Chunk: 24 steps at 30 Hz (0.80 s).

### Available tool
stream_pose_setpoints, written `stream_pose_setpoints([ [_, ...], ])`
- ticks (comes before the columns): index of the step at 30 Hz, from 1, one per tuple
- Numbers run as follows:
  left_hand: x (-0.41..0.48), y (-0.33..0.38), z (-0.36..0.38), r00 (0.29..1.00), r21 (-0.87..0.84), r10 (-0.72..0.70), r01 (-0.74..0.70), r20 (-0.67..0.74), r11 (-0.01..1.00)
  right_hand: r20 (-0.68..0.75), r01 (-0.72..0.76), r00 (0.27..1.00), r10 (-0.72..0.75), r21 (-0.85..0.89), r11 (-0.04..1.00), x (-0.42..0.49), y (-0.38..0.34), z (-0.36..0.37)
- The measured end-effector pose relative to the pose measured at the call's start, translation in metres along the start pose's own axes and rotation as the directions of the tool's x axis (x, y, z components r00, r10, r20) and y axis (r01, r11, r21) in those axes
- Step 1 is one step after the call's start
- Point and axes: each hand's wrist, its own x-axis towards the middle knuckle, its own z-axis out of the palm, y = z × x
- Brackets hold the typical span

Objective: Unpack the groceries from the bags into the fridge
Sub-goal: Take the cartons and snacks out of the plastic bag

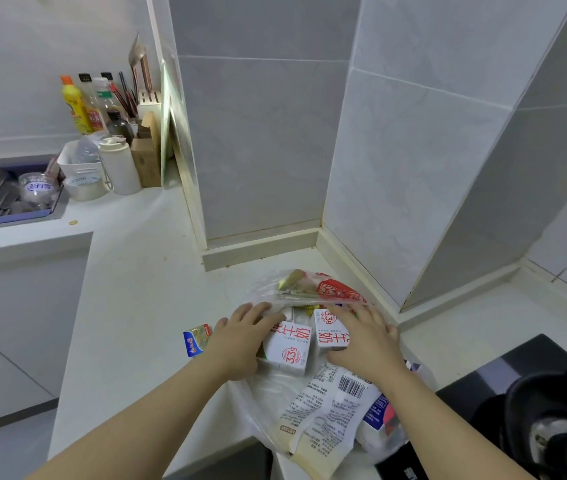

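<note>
We have both hands in the clear plastic bag [261, 400] on the counter [129, 289], at the two milk cartons. Our left hand [240, 341] lies against the left carton [287, 351], fingers fairly straight and reaching past it. Our right hand [365, 341] is spread wide over the right carton [330, 332]. Neither hand has plainly closed round anything yet. The fridge is out of view.

The risks, as we judge them, come from the bag itself. Its loose film drapes over the cartons, so a lift could drag the bag along and tip out the red packet [334, 289] behind or the printed packet [327, 410] in front, which already hangs over the counter's near edge. The cartons look smooth, so a one-handed pinch through the film may slip. The butter packet [197, 339] lies just beside our left wrist — a careless sweep could knock it off the counter.
</note>
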Motion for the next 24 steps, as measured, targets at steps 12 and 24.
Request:
stream_pose_setpoints([
  [12,-0.001,-0.007,-0.011,0.987,-0.058,-0.141,0.146,0.075,0.988,-0.069,-0.191,0.976,0.207,0.19,0.963,-0.005,0.0,0.0],
  [24,-0.004,-0.002,-0.014,0.985,-0.045,-0.121,0.127,0.126,0.991,0.091,-0.156,0.986,0.138,0.237,0.959,-0.003,0.007,-0.002],
])
